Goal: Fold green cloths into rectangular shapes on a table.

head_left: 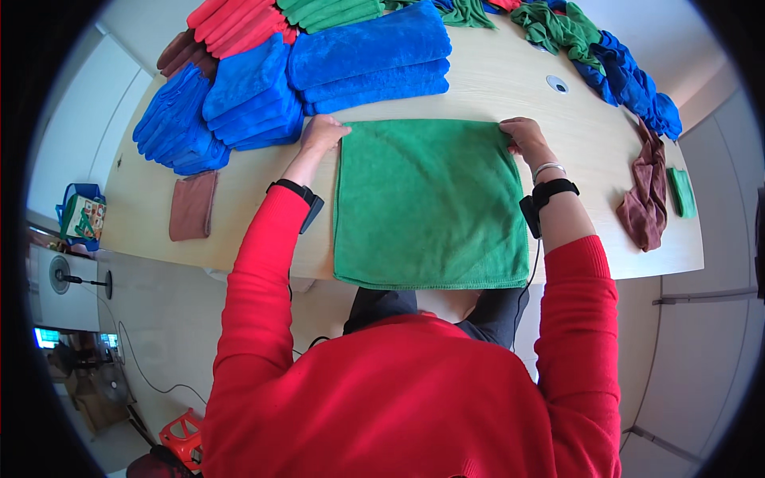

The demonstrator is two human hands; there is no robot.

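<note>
A green towel (pixel 430 207) lies spread into a near square on the table in front of me, its near edge hanging a little past the table's front edge. My left hand (pixel 325 134) pinches its far left corner. At the far right corner, my right hand (pixel 524 137) is closed on the fabric, fingers bent. Just beyond the left hand stand stacks of folded blue towels (pixel 370 60). A folded brown towel (pixel 192 205) rests flat on the table, left of my left forearm.
Folded red towels (pixel 239 28) and green towels (pixel 331 9) are stacked at the far left. Crumpled green cloths (pixel 558 32) and blue cloths (pixel 633 84) lie far right. Nearer on the right are a crumpled brown cloth (pixel 645 195) and a small folded green cloth (pixel 682 192).
</note>
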